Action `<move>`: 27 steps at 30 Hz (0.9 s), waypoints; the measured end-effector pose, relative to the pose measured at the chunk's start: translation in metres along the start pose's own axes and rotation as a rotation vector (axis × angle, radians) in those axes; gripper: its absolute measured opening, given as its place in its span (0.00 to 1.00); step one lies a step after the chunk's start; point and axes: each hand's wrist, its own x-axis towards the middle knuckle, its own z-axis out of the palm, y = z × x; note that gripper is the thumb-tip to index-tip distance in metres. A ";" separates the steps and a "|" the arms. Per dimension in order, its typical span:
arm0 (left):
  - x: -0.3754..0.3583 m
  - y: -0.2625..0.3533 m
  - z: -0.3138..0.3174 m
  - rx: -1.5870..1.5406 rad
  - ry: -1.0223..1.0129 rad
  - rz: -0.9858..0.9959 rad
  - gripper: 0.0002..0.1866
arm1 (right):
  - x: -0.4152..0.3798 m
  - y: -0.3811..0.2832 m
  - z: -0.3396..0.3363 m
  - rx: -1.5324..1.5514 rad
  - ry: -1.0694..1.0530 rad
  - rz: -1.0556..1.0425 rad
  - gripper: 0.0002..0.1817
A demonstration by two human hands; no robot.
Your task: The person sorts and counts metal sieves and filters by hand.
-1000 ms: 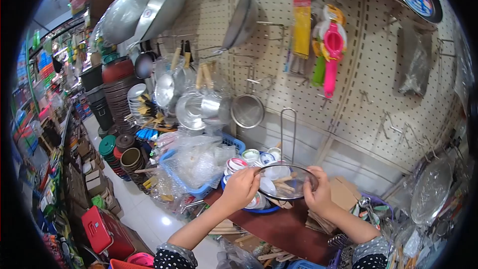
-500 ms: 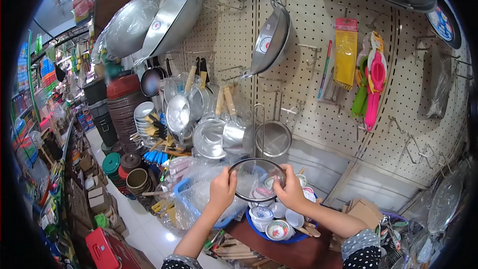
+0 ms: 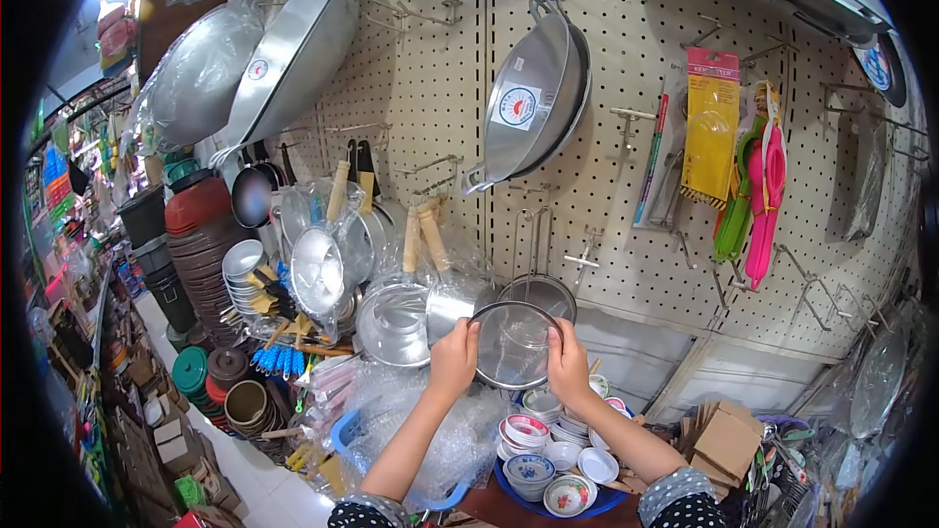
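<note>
Left hand [image 3: 453, 362] and right hand [image 3: 565, 362] both grip the rim of a round mesh strainer [image 3: 514, 350], one per side, thumbs up. Strainer sits between them, mesh facing the wearer. Just beyond both hands: second strainer [image 3: 548, 293] hanging on the pegboard [image 3: 411, 68]. Below the right hand: bowls [image 3: 569, 496] in a blue tub [image 3: 618, 501]. Left of left hand: wrapped metal pan [image 3: 391, 323]. Well above both: hanging wok [image 3: 523, 132].
</note>
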 end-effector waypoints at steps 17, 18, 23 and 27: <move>0.018 -0.014 0.064 0.595 0.267 0.245 0.11 | 0.031 0.064 0.010 -0.209 0.098 -0.012 0.10; 0.020 -0.015 0.067 0.646 0.292 0.258 0.12 | 0.032 0.067 0.010 -0.264 0.128 -0.070 0.10; 0.026 -0.019 0.079 0.785 0.312 0.263 0.11 | 0.042 0.066 0.010 -0.396 0.218 -0.209 0.10; 0.030 -0.020 0.090 0.839 0.309 0.249 0.11 | 0.048 0.082 0.014 -0.442 0.226 -0.226 0.14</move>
